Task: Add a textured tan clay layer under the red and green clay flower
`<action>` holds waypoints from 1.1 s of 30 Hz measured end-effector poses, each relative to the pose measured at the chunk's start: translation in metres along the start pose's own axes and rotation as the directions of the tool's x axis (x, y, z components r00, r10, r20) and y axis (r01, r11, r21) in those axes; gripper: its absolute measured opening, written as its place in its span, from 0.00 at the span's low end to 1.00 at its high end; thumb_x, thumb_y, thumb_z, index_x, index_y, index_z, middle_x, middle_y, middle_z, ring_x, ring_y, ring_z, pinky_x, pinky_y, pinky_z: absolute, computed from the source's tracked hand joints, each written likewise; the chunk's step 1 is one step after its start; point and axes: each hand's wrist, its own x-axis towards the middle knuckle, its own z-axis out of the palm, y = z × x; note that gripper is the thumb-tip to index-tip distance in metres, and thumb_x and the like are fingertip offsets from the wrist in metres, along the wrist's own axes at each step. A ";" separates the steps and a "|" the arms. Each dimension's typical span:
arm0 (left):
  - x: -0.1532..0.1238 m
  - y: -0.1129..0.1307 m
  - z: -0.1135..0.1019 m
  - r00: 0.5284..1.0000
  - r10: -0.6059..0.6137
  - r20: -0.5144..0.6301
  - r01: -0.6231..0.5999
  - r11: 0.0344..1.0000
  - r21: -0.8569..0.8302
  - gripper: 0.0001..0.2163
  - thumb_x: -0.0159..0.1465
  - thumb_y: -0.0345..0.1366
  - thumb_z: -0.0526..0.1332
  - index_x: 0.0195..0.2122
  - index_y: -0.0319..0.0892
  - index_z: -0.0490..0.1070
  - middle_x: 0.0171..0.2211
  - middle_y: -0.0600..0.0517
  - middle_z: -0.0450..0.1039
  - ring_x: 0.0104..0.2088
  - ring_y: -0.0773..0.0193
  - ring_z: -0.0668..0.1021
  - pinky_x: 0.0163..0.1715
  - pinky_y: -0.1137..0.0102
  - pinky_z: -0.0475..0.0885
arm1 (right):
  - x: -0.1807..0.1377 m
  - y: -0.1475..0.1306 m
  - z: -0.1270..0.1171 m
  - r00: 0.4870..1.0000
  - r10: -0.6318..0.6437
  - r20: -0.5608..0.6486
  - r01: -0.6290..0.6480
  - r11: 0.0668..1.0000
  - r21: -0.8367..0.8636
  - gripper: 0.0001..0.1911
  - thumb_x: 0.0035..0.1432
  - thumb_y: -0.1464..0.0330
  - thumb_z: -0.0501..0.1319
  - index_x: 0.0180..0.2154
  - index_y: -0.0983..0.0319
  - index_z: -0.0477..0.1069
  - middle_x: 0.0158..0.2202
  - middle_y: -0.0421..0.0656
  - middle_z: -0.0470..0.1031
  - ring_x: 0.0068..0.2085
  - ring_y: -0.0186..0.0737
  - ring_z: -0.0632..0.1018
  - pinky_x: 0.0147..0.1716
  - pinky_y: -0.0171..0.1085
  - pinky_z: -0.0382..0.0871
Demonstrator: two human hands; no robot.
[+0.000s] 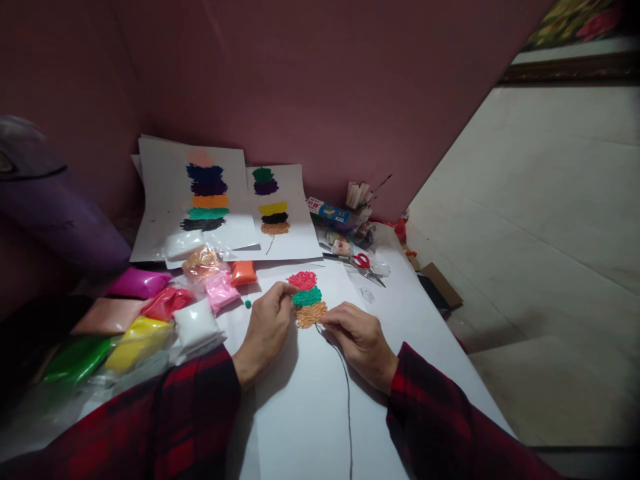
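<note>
On a white paper sheet [295, 400] lies a patch of textured clay: a red band [303, 280] on top, a green band [307, 297] in the middle and an orange-brown band [313, 315] below. My left hand [270, 320] is closed, its fingertips at the left edge of the green band; what they pinch is hidden. With thumb and fingers together, my right hand [363, 340] pinches at the upper end of a thin dark strand [347, 387], beside the orange-brown band. The strand trails down the sheet towards me. A small green ball [248, 304] sits left of my left hand.
Bags of coloured clay [140, 343] crowd the left, near a purple bottle [55, 200]. Sheets with coloured bands [165, 200] lean on the wall behind. Red-handled scissors [363, 261] and a blue box [327, 210] lie at the back right. The table's right edge drops to the floor.
</note>
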 end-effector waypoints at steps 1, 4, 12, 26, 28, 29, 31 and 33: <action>0.000 0.000 0.000 1.000 0.003 -0.001 -0.003 1.000 0.002 0.08 0.60 0.31 0.51 0.34 0.42 0.69 0.26 0.55 0.69 0.29 0.64 0.71 0.31 0.69 0.65 | 0.000 0.000 0.000 1.000 -0.003 0.001 0.003 1.000 -0.001 0.10 0.58 0.78 0.56 0.38 0.62 0.73 0.32 0.45 0.75 0.34 0.40 0.73 0.35 0.40 0.70; -0.001 0.001 -0.001 1.000 0.012 -0.007 -0.012 1.000 0.007 0.08 0.59 0.31 0.51 0.34 0.42 0.69 0.27 0.54 0.70 0.30 0.63 0.72 0.32 0.69 0.65 | 0.000 -0.001 -0.001 1.000 -0.007 0.006 0.007 1.000 -0.007 0.10 0.58 0.77 0.56 0.38 0.61 0.73 0.32 0.45 0.75 0.34 0.40 0.73 0.35 0.40 0.71; 0.001 0.000 0.000 1.000 0.011 -0.010 -0.011 1.000 0.007 0.08 0.60 0.31 0.51 0.34 0.42 0.69 0.28 0.54 0.71 0.30 0.64 0.73 0.32 0.69 0.66 | -0.001 -0.001 -0.001 1.000 -0.002 0.007 0.002 1.000 -0.011 0.09 0.59 0.76 0.56 0.37 0.61 0.73 0.31 0.45 0.75 0.34 0.40 0.73 0.34 0.41 0.71; 0.000 0.002 -0.001 1.000 -0.010 -0.018 0.009 1.000 -0.006 0.08 0.61 0.32 0.51 0.35 0.42 0.70 0.26 0.55 0.70 0.29 0.64 0.72 0.31 0.70 0.66 | 0.002 -0.011 -0.006 0.988 0.064 -0.139 -0.062 0.998 0.019 0.07 0.60 0.75 0.56 0.35 0.61 0.73 0.29 0.45 0.72 0.32 0.40 0.73 0.32 0.39 0.69; -0.001 0.001 0.000 0.999 0.025 -0.027 -0.026 0.999 -0.021 0.08 0.62 0.33 0.52 0.37 0.42 0.70 0.29 0.54 0.72 0.31 0.64 0.73 0.32 0.70 0.67 | 0.002 -0.010 -0.006 0.978 0.134 -0.158 -0.124 0.990 0.071 0.07 0.60 0.74 0.57 0.34 0.61 0.73 0.30 0.44 0.73 0.32 0.39 0.74 0.31 0.38 0.69; -0.002 0.001 0.000 0.998 0.054 -0.022 -0.054 0.998 -0.024 0.08 0.63 0.34 0.53 0.37 0.42 0.70 0.30 0.53 0.73 0.31 0.63 0.74 0.33 0.70 0.67 | 0.001 -0.009 -0.006 0.972 0.168 -0.165 -0.152 0.983 0.104 0.06 0.60 0.73 0.58 0.34 0.61 0.73 0.30 0.44 0.73 0.32 0.39 0.74 0.31 0.38 0.69; -0.005 0.002 0.000 0.992 0.119 0.035 -0.118 0.993 -0.026 0.07 0.63 0.36 0.55 0.35 0.42 0.71 0.30 0.52 0.74 0.31 0.64 0.74 0.33 0.70 0.68 | 0.002 -0.008 -0.005 0.961 0.217 -0.172 -0.188 0.967 0.171 0.06 0.60 0.72 0.59 0.33 0.61 0.74 0.30 0.43 0.73 0.32 0.38 0.75 0.32 0.37 0.69; -0.007 0.004 0.000 0.975 0.171 0.145 -0.168 0.985 -0.033 0.08 0.62 0.37 0.56 0.33 0.42 0.73 0.27 0.53 0.74 0.28 0.65 0.74 0.31 0.71 0.68 | 0.003 -0.009 -0.006 0.956 0.240 -0.171 -0.199 0.954 0.224 0.05 0.60 0.72 0.59 0.32 0.61 0.74 0.29 0.43 0.74 0.31 0.38 0.75 0.32 0.37 0.69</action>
